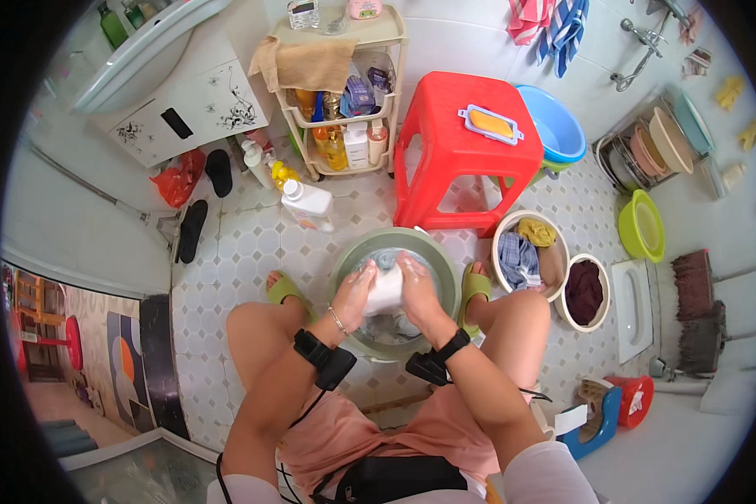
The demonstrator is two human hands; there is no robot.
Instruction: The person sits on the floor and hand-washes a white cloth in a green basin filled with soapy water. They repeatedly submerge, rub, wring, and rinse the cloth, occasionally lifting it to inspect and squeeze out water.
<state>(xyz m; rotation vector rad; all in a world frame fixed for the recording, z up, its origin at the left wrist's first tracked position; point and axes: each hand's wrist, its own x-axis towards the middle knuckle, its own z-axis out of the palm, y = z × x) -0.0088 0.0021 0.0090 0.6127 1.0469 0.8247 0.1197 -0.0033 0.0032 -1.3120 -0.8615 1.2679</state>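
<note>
Between my hands a white cloth (383, 293) is stretched above a grey-green plastic basin (339, 258) on the floor. My left hand (355, 295) grips its left side, and suds cling to the fingertips. On the other side my right hand (421, 288) has hold of the cloth's right edge, also with foam on it. Cloudy, soapy water (387, 331) fills the basin's lower part, and pale fabric (408, 326) seems to lie in it. The fingers behind the cloth are partly hidden.
A red plastic stool (460, 94) bearing a yellow soap bar (490, 123) in its dish stands beyond the basin. To the right are a tub of clothes (518, 258) and a tub of dark cloth (584, 295). A white bottle (309, 205) stands at the left.
</note>
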